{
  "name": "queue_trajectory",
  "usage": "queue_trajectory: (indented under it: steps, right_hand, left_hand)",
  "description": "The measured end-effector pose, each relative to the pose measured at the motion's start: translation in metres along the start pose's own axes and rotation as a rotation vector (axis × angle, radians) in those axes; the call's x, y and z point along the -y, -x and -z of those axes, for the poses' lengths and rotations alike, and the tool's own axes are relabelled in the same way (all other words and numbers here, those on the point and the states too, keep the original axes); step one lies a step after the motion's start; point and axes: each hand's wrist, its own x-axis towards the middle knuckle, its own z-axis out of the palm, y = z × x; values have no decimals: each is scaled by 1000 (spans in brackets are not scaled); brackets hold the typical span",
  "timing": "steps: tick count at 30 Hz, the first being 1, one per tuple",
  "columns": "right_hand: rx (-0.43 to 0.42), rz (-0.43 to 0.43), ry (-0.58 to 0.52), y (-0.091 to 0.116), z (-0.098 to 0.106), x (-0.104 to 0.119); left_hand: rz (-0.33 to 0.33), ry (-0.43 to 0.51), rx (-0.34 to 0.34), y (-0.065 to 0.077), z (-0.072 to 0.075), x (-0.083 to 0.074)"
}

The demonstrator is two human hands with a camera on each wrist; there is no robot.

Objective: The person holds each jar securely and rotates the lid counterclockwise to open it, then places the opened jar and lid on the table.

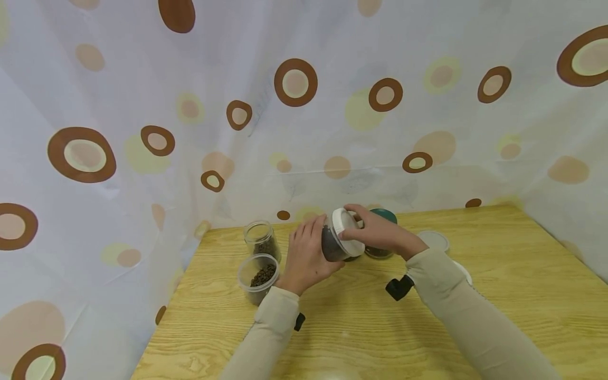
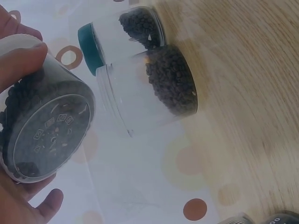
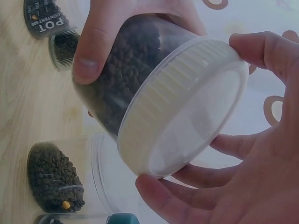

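My left hand (image 1: 309,256) grips a clear plastic jar (image 1: 331,245) by its body, tilted above the table. Dark beans or pellets fill much of it, as the right wrist view shows. On its mouth sits a white ribbed screw lid (image 3: 187,102). Thumb and fingers of my right hand (image 1: 380,229) are spread around that lid's rim, gripping it. Embossed marks show on the jar's base (image 2: 53,135) in the left wrist view. Just behind the hands are a teal-lidded jar (image 1: 383,215) and, beside it, a lidless clear jar (image 2: 126,98), both partly filled with dark pellets.
To the left stand a lidless glass jar (image 1: 263,245) and, nearer, an uncovered plastic pot (image 1: 256,293), each with dark pellets. A flat white lid (image 1: 434,241) lies at right; another white lid (image 1: 464,272) is partly behind my right sleeve. A patterned curtain (image 1: 332,132) borders the wooden table (image 1: 351,332).
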Motion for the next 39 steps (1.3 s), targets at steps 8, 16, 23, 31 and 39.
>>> queue_trajectory:
  steps: [8,16,23,31,39]
  right_hand:
    - [-17,24,-73,6,10,0]
    - [-40,18,-109,11,25,-6]
    - [-31,15,-100,15,31,-8]
    - [-14,14,-109,19,34,-13]
    - [-54,26,-113,22,39,-19]
  left_hand:
    - [77,153,17,-2,2,-4]
    - [289,406,97,5,9,-6]
    - [281,404,53,20,30,3]
    - [331,360,25,57,57,12]
    - [454,320,114,111,87,20]
